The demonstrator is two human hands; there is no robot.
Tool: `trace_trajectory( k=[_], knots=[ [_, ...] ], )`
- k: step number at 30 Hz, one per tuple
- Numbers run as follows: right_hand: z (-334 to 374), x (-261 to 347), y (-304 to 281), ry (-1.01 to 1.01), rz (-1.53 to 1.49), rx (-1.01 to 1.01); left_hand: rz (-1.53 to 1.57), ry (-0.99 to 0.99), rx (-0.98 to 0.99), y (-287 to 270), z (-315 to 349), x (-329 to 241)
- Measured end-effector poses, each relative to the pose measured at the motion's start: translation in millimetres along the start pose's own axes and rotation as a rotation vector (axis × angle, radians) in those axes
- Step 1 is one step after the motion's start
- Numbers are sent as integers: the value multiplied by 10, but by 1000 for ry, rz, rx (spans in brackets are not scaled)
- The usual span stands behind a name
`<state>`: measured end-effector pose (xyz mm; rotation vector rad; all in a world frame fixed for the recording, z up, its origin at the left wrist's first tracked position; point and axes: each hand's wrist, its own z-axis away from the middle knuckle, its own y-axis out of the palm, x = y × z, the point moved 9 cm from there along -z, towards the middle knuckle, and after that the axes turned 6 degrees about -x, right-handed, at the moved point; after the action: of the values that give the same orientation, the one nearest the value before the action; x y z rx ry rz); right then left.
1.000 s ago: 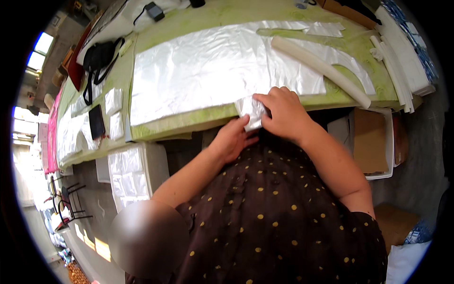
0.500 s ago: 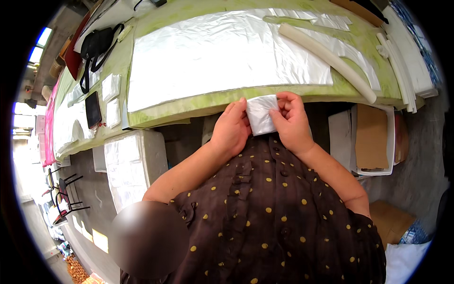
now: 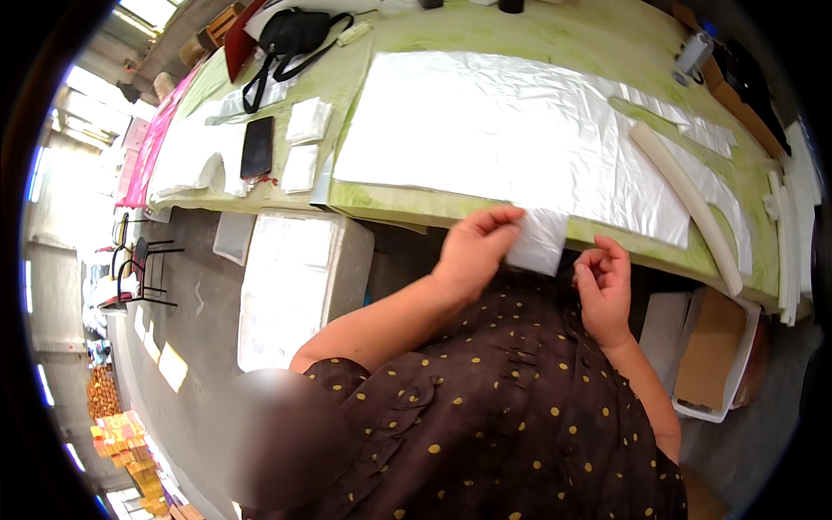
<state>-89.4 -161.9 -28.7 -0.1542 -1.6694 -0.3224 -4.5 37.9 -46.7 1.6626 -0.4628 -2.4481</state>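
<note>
A small folded square of white plastic film (image 3: 537,241) hangs in front of the table's near edge, close to my chest. My left hand (image 3: 475,253) pinches its upper left corner between thumb and fingers. Just right of the square, apart from it, my right hand (image 3: 604,290) has loosely curled fingers, the thumb off the fingertips and nothing visible between them. Beyond both hands, large white plastic sheets (image 3: 459,121) lie spread over the green-covered table (image 3: 416,201). A long pale tube (image 3: 685,204) rests across their right end.
Left on the table are a phone (image 3: 257,147), small folded white packets (image 3: 308,120) and a black bag (image 3: 295,33). A white foam box (image 3: 347,260) stands below at the left, a white bin with cardboard (image 3: 715,347) below at the right. A water bottle (image 3: 696,52) stands far right.
My right hand has let go of the folded film and moved off to its right. The left hand keeps hold at the corner. The view has turned toward the left.
</note>
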Motion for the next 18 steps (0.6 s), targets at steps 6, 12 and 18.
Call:
trace_trajectory(
  k=[6, 12, 18],
  knots=[
    [-6, -121, 6, 31, 13, 44, -3, 431, -312, -1483, -426, -1428],
    [-32, -238, 135, 79, 44, 109, -385, 411, -659, -3038, -669, -2287],
    [-49, -274, 197, 93, 50, 137, -756, 351, -789, -3487, -883, -2112]
  ],
)
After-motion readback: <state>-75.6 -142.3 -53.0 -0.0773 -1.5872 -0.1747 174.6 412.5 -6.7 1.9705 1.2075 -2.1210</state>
